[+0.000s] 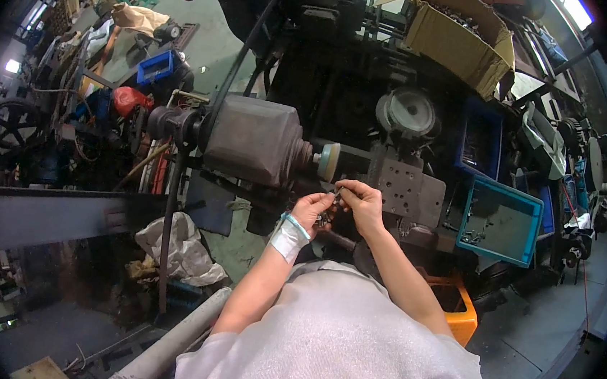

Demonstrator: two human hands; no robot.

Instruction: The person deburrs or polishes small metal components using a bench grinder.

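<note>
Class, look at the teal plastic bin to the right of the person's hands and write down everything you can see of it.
The teal plastic bin is a shallow, open-topped rectangular tray of smooth moulded plastic with a raised rim. It sits tilted towards the camera beside the dark machine, to the right of the right hand, below a blue crate and above an orange container. Its floor is mostly bare; a few small dark metal parts lie near its lower left corner. Neither hand touches it.

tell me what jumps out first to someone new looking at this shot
At centre, the left hand and right hand meet over small dark metal parts, just below a big grey machine head with a pale disc at its tip. To the right sits a teal bin, and a torn cardboard box fills the top.
</note>
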